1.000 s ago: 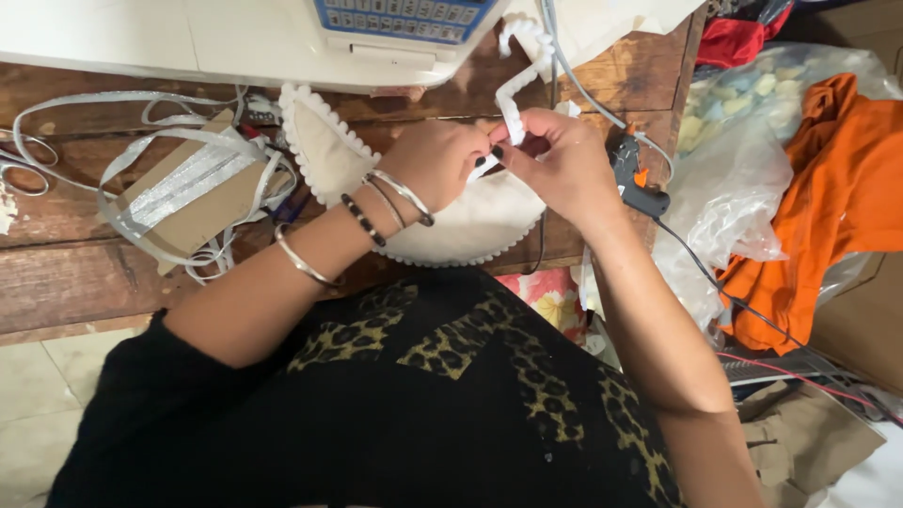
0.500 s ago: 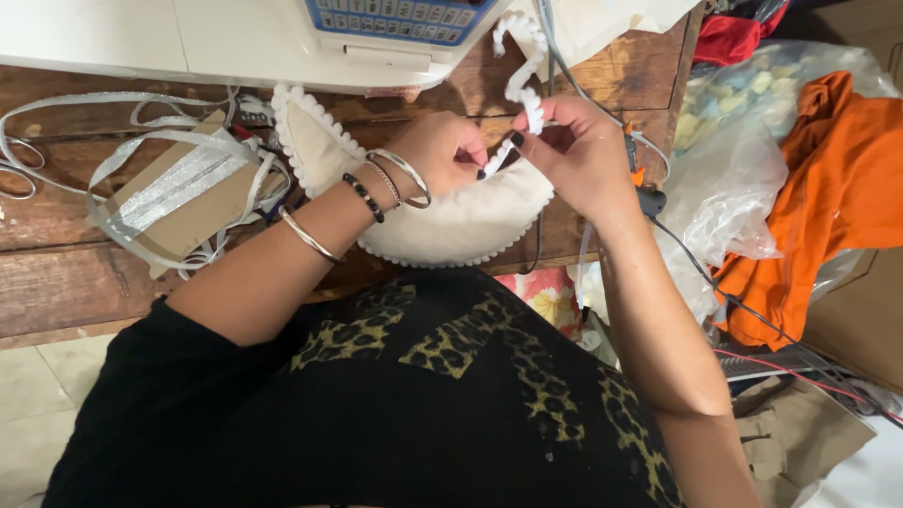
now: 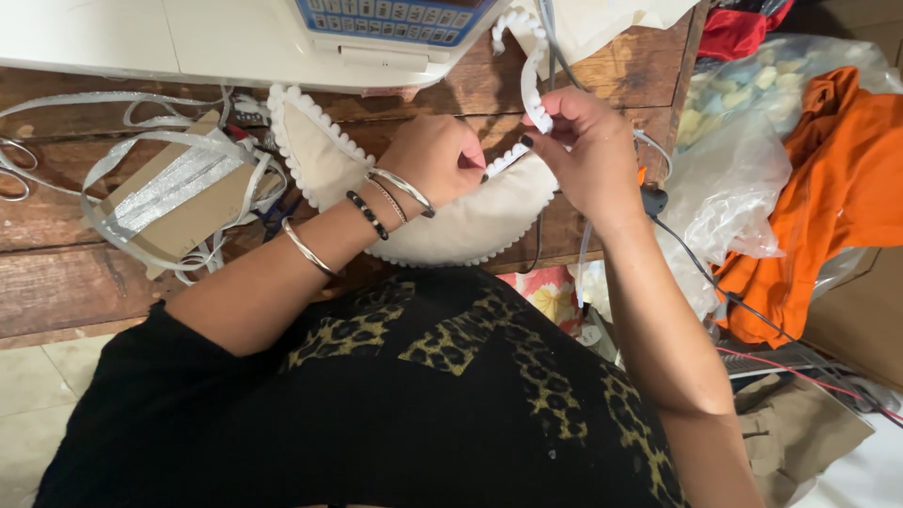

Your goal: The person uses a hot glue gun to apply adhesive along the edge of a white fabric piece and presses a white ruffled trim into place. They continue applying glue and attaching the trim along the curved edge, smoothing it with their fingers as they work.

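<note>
Pinching a white pom-pom trim [image 3: 529, 89] between thumb and fingertips of the right hand [image 3: 588, 155], fingers narrowed on the strip just above the edge of a cream round fabric piece [image 3: 451, 226]. Trailing upward from that pinch toward the white sewing machine [image 3: 282, 38], curling at its top end. Closing the left hand [image 3: 435, 160] into a loose fist on the upper rim of the same fabric piece, thumb and forefinger gripping the trimmed edge right beside the right hand's fingertips, the two hands almost touching. Wearing silver bangles and a dark beaded bracelet [image 3: 369, 214] on the left wrist.

Lying flat on the wooden table [image 3: 56, 273], the cream fabric piece, edged with small white bobbles along its left and lower rim, partly covered by the left wrist. Resting to the left of it, a brown cardboard card [image 3: 174, 202] wound with silvery ribbon, with loose loops of that ribbon spreading around it. Showing at the far left table edge, the handles of scissors [image 3: 11, 169]. Running down past the right forearm, a dark cable [image 3: 715, 292]. Piling up to the right, well apart from the hands, a clear plastic bag [image 3: 743, 179] and orange cloth [image 3: 828, 188]. Filling the lower view, a black top with leopard-print patches [image 3: 451, 348].
</note>
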